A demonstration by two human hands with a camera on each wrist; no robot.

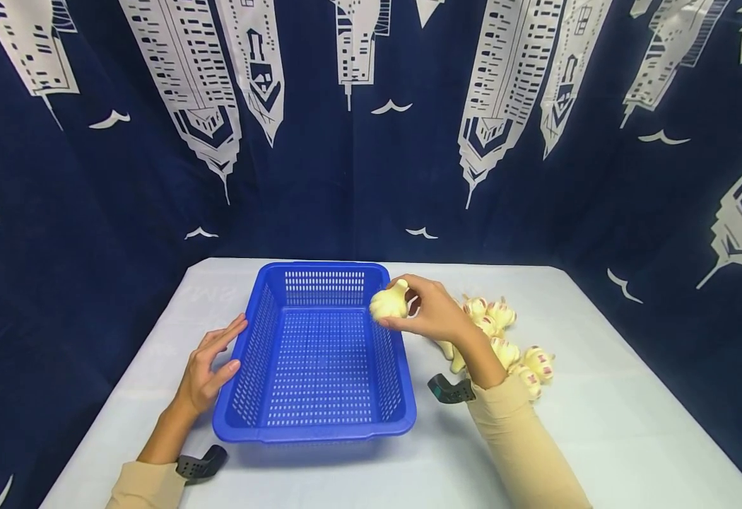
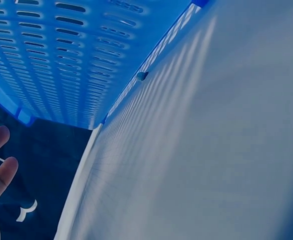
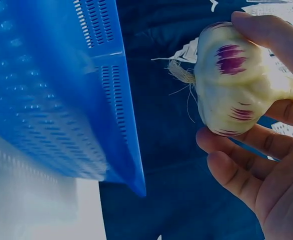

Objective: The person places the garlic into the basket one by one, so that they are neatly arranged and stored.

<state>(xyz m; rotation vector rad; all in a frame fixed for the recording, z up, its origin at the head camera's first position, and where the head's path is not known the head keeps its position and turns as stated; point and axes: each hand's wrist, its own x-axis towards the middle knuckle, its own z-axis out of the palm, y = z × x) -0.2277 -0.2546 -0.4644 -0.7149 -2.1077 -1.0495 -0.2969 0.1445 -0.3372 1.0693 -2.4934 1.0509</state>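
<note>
A garlic bulb (image 1: 389,302) is pinched between the thumb and fingers of my right hand (image 1: 431,311), at the right rim of the blue basket (image 1: 314,433). In the right wrist view the garlic bulb (image 3: 236,80) shows purple streaks and a tuft of dry roots, and the basket's wall (image 3: 86,100) stands apart from it on the left. My left hand (image 1: 202,371) rests with extended fingers against the basket's left rim. Nothing lies inside the basket. Left-hand fingers (image 2: 1,175) show at the edge of the left wrist view.
Several more garlic bulbs (image 1: 539,363) lie in a loose heap on the white table (image 1: 619,424), right of the basket and partly behind my right forearm. A dark blue curtain (image 1: 358,184) with printed white buildings hangs behind the table's far edge.
</note>
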